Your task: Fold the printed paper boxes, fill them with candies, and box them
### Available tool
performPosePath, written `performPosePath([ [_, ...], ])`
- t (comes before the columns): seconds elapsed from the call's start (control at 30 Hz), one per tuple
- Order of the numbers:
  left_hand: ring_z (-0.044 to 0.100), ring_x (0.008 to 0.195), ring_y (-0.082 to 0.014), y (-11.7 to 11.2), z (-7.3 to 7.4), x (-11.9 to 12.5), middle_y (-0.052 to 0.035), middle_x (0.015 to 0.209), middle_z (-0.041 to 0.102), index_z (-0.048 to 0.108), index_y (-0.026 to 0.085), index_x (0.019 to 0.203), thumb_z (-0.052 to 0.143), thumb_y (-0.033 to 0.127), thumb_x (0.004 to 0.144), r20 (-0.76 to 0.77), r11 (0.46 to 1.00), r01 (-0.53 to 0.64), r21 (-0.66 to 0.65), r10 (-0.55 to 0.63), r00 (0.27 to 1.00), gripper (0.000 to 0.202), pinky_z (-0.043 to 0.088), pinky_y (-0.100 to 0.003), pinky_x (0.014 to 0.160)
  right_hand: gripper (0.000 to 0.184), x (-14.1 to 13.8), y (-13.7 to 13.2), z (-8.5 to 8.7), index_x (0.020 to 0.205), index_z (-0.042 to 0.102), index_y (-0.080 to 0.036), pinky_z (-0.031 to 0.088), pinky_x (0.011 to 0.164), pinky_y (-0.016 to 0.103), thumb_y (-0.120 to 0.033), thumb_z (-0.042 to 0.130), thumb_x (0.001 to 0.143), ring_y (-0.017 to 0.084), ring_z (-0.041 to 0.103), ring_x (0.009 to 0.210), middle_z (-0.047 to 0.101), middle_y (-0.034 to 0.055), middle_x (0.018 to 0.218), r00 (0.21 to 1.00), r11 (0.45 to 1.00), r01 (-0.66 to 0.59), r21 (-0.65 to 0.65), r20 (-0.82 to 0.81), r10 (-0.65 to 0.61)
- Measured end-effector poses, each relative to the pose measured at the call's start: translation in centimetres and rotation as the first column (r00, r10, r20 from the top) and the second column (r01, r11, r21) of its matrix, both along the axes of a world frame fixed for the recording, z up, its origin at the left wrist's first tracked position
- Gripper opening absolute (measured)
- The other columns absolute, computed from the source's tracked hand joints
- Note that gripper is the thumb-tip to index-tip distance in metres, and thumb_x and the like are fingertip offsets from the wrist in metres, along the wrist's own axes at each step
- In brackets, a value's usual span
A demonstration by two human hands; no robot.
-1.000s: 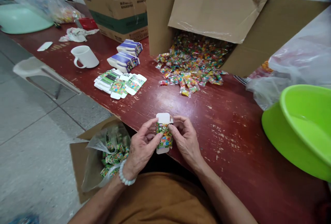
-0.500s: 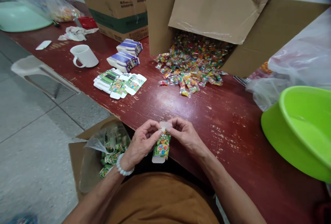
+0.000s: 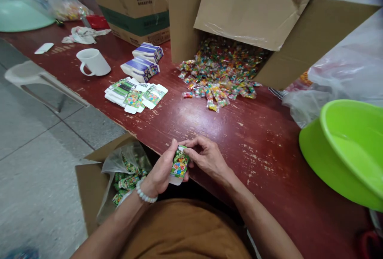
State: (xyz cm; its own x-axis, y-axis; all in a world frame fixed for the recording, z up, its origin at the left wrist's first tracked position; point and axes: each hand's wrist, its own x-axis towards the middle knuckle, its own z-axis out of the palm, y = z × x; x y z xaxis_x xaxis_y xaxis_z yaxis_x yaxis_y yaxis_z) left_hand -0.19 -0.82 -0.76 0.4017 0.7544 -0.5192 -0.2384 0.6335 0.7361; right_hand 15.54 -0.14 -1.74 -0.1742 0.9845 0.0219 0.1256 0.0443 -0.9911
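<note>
A small green printed candy box (image 3: 180,163) lies in my left hand (image 3: 163,171), whose fingers wrap round it from behind. Its lower white flap sticks out. My right hand (image 3: 206,157) pinches the box's top end between thumb and fingers. Beyond my hands, flat green cartons (image 3: 136,94) lie in a loose stack on the red table (image 3: 227,151). Wrapped candies (image 3: 221,79) spill from a big cardboard box (image 3: 239,15). Down to the left, an open carton lined with a clear plastic bag (image 3: 107,171) holds several green boxes (image 3: 128,181).
Purple-and-white cartons (image 3: 142,67) and a white mug (image 3: 94,62) stand at the left. A bright green basin (image 3: 338,163) sits at the right beside clear plastic bags (image 3: 344,75). Behind are another cardboard box (image 3: 134,7) and a cloth (image 3: 85,35). A white stool (image 3: 36,77) is beyond the table edge.
My left hand has gone from pinching the box's top to wrapping round its body. The top flap, upright before, is now folded down under my right fingers.
</note>
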Motion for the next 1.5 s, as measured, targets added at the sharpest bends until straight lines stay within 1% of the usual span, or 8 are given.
performPosePath([
  [0.2, 0.058, 0.043, -0.0113, 0.3, -0.6, -0.2, -0.0055, 0.073, 0.069, 0.063, 0.016, 0.126, 0.038, 0.075, 0.089, -0.062, 0.988, 0.015, 0.156, -0.005, 0.998, 0.074, 0.044, -0.02, 0.042, 0.029, -0.5, 1.3, 0.2, 0.084, 0.064, -0.018, 0.047, 0.043, 0.024, -0.045, 0.072, 0.081, 0.013, 0.059, 0.043, 0.065, -0.0018, 0.058, 0.959, 0.963, -0.1, -0.251, -0.283, 0.026],
  [0.47, 0.056, 0.039, -0.0119, 0.2, -0.8, -0.3, -0.0036, 0.066, 0.067, 0.064, 0.016, 0.125, 0.042, 0.076, 0.086, -0.078, 0.998, 0.013, 0.054, -0.008, 0.997, 0.074, 0.04, -0.021, 0.038, 0.012, -0.4, -0.6, 0.3, 0.095, 0.071, -0.024, 0.055, 0.08, 0.036, -0.034, 0.067, 0.089, 0.02, 0.065, 0.089, 0.071, 0.0065, 0.099, 0.994, 0.984, -0.085, 0.155, 0.086, 0.072],
  [0.7, 0.058, 0.044, -0.0116, 0.7, -0.9, -0.2, -0.003, 0.065, 0.066, 0.069, 0.016, 0.117, 0.044, 0.074, 0.087, -0.101, 0.994, 0.015, 0.109, -0.004, 0.995, 0.07, 0.044, -0.02, 0.043, 0.027, -0.5, 0.1, 0.8, 0.098, 0.069, -0.02, 0.051, 0.051, 0.026, -0.044, 0.071, 0.085, 0.013, 0.061, 0.05, 0.062, -0.0032, 0.061, 0.936, 0.961, -0.142, -0.237, -0.348, 0.053],
  [0.9, 0.056, 0.043, -0.0102, 0.4, -1.4, -0.4, -0.0044, 0.064, 0.065, 0.074, 0.013, 0.103, 0.036, 0.076, 0.089, -0.176, 0.978, 0.076, 0.195, -0.042, 0.983, 0.074, 0.043, -0.02, 0.043, 0.024, -0.8, 0.6, 0.7, 0.076, 0.068, -0.016, 0.049, 0.046, 0.025, -0.037, 0.079, 0.074, 0.013, 0.059, 0.045, 0.067, 0.0006, 0.059, 0.946, 0.949, -0.044, -0.313, -0.32, -0.061],
  [1.07, 0.056, 0.042, -0.0114, 0.6, -1.4, -0.5, -0.004, 0.063, 0.065, 0.073, 0.015, 0.106, 0.04, 0.076, 0.087, -0.192, 0.981, 0.073, 0.18, -0.038, 0.981, 0.072, 0.042, -0.02, 0.04, 0.021, -0.7, 0.3, 0.7, 0.074, 0.066, -0.018, 0.049, 0.049, 0.025, -0.037, 0.072, 0.081, 0.011, 0.06, 0.048, 0.07, 0.0019, 0.071, 0.98, 0.987, -0.022, -0.162, -0.197, -0.01],
  [1.17, 0.056, 0.042, -0.0118, 1.0, -1.3, -0.4, -0.0036, 0.065, 0.066, 0.069, 0.017, 0.117, 0.043, 0.076, 0.086, -0.144, 0.991, 0.04, 0.131, -0.021, 0.989, 0.072, 0.041, -0.02, 0.039, 0.016, -0.8, -0.3, 0.7, 0.084, 0.068, -0.02, 0.054, 0.063, 0.028, -0.035, 0.064, 0.089, 0.015, 0.067, 0.072, 0.073, 0.0063, 0.102, 0.985, 0.997, -0.08, 0.003, -0.154, 0.08],
  [1.3, 0.057, 0.046, -0.0109, 0.9, -1.1, 0.6, -0.0029, 0.079, 0.071, 0.059, 0.023, 0.133, 0.047, 0.073, 0.087, -0.041, 0.994, -0.044, 0.097, 0.048, 0.998, 0.069, 0.043, -0.021, 0.042, 0.004, -1.0, -0.6, 0.2, 0.088, 0.067, -0.023, 0.052, 0.087, 0.036, -0.023, 0.063, 0.087, 0.02, 0.066, 0.099, 0.072, 0.0063, 0.109, 1.0, 0.975, 0.022, 0.221, 0.013, -0.025],
  [1.5, 0.069, 0.087, -0.0186, 0.6, -0.6, 0.1, -0.0072, 0.109, 0.072, 0.062, 0.025, 0.128, 0.066, 0.053, 0.086, 0.048, 0.987, 0.067, 0.143, -0.075, 0.996, 0.051, 0.055, -0.028, 0.077, 0.014, 1.6, 2.3, 0.2, 0.082, 0.069, -0.021, 0.053, 0.071, 0.031, -0.034, 0.065, 0.087, 0.017, 0.066, 0.075, 0.073, 0.0022, 0.085, 0.983, 0.982, -0.185, 0.044, 0.023, 0.184],
])
